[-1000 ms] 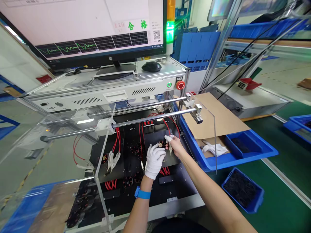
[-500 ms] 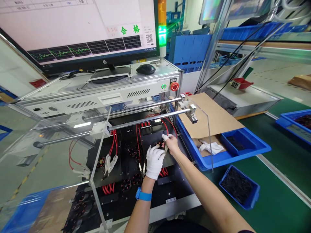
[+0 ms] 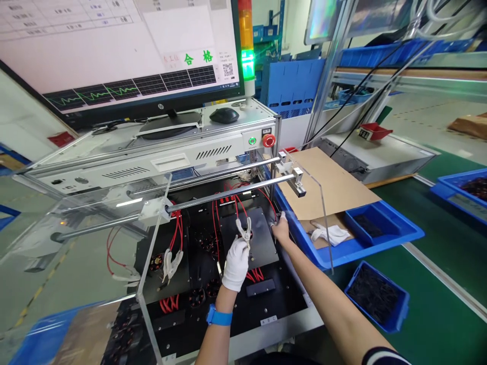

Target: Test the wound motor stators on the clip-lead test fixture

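My left hand (image 3: pixel 236 263), in a white glove with a blue wristband below it, is closed at the jaws of a white-handled alligator clip (image 3: pixel 244 229). What its fingertips pinch is hidden. The clip hangs on red wires, over a small round motor mostly covered by hand and clip on a black plate (image 3: pixel 266 238). Beyond the plate's right edge, my right hand (image 3: pixel 280 229), with white fingertip covers, is closed where a red wire (image 3: pixel 269 196) ends. Whatever it grips there is hidden. More white clips (image 3: pixel 173 263) hang by a motor (image 3: pixel 155 262) on the left plate.
A metal rail (image 3: pixel 228 195) spans the fixture, with a clear panel (image 3: pixel 152 253) on the left. A monitor (image 3: pixel 160 106) stands behind. At right are a blue tray (image 3: pixel 403 230) under cardboard (image 3: pixel 327 182), a glove (image 3: pixel 330 234), and a blue bin (image 3: pixel 399 309) of dark parts.
My right hand has left the clip by my left hand and moved right, to the plate's right edge. The clip now shows above my left fingertips. The view has shifted slightly.
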{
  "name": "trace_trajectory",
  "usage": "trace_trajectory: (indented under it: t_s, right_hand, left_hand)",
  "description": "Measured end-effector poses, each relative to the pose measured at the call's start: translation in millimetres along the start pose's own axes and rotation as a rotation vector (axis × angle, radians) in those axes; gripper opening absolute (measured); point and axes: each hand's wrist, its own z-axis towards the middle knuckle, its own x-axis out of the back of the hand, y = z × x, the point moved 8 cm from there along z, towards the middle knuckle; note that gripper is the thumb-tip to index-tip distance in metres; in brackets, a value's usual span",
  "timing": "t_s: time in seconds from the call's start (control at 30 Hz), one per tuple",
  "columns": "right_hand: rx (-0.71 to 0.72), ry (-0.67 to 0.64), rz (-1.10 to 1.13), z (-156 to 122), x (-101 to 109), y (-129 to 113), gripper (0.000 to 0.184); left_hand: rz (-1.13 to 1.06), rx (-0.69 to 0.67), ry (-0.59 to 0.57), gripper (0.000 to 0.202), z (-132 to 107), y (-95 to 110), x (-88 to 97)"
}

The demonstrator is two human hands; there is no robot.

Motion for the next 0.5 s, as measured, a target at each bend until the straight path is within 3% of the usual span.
trace_trajectory:
  t_s: [0.07, 0.13, 0.27, 0.4, 0.5]
  right_hand:
    - [-0.024, -0.065, -0.062, 7, -3, 15, 0.036]
    - [-0.003, -0.084, -0.052, 8, -2, 16, 0.027]
    - [0.074, -0.171, 0.23, -9, 1, -14, 0.022]
    - [-0.191, -0.315, 0.505, -31, -16, -24, 0.045]
    - [-0.285, -0.212, 0.452, -35, -21, -16, 0.053]
  left_hand:
    - [0.061, -0.029, -0.049, 0.012, 1, 5, -0.1]
    - [0.114, -0.032, -0.083, 0.011, 3, 11, -0.9]
    - [0.135, -0.009, -0.103, 0.012, 7, 19, -7.3]
    - [0.117, 0.0, -0.103, 0.013, 9, 22, -15.5]
    - [0.116, 0.002, -0.093, 0.013, 10, 22, -16.9]
